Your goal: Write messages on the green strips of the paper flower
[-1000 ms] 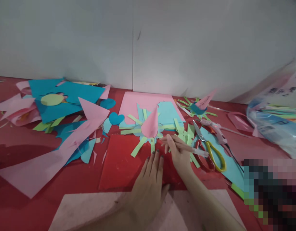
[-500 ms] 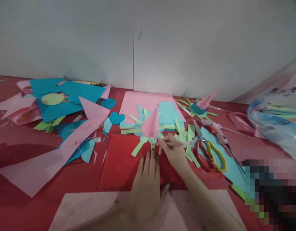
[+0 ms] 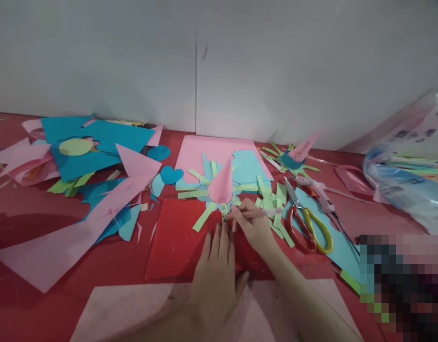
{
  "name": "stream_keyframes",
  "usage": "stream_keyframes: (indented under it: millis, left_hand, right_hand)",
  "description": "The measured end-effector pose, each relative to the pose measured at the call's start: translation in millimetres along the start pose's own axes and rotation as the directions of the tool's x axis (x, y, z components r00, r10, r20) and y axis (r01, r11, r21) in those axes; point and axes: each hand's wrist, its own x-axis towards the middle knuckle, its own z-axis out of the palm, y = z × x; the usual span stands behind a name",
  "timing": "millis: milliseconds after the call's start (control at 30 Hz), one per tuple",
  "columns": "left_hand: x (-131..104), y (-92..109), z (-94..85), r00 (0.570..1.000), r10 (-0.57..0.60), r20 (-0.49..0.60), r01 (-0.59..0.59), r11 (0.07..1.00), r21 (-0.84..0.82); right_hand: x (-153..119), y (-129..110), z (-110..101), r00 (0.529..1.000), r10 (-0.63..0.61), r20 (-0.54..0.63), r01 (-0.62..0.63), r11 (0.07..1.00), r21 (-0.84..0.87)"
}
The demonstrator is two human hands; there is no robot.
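Observation:
A pink paper cone (image 3: 220,184) stands on a light blue base with green paper strips (image 3: 204,217) radiating from it. On the strip nearest me, a letter "A" is written. My left hand (image 3: 219,261) lies flat with fingers stretched out, its middle fingertip touching the lower end of that strip. In my right hand (image 3: 256,228) is a pen (image 3: 263,213), its tip on the strip just under the letter. Beneath the hands lies a red sheet (image 3: 179,242).
Red-and-yellow-handled scissors (image 3: 299,204) lie right of my right hand, beside a glue gun (image 3: 317,187). A second cone figure (image 3: 293,160) stands behind them. Pink and blue paper scraps (image 3: 97,216) spread on the left. A plastic bag (image 3: 400,175) sits far right.
The pen tip has moved slightly down the strip, away from the "A", which shows more fully now. My left hand stays nearly in place; the whole view has shifted a little.

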Motion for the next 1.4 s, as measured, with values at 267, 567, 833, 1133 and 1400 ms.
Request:
stream_keyframes:
  millis: [267,567,833,1133,1400]
  left_hand:
    - [0.9,0.6,-1.1,1.0,0.011,-0.016,-0.011,1.0,0.016]
    - [-0.3,0.4,0.5,1.0,-0.003,-0.01,0.003,1.0,0.013]
    - [0.1,0.1,0.1,1.0,0.009,-0.015,-0.009,1.0,0.009]
    - [-0.1,-0.3,-1.0,1.0,0.005,0.01,-0.005,1.0,0.003]
    - [0.2,0.3,-1.1,0.999,0.004,0.036,-0.003,1.0,-0.021]
  right_hand:
    - [0.6,-3.2,0.3,0.999,-0.018,-0.051,0.014,0.998,-0.063]
    - [-0.6,-1.9,-0.1,0.999,-0.015,-0.044,0.011,0.996,-0.093]
    - [-0.9,-2.0,0.5,1.0,-0.01,-0.017,0.009,1.0,-0.023]
    - [-0.7,-1.8,0.4,0.998,-0.022,-0.053,0.018,0.998,-0.068]
    - [-0.9,-2.4,-0.1,0.999,-0.015,-0.041,0.01,0.993,-0.121]
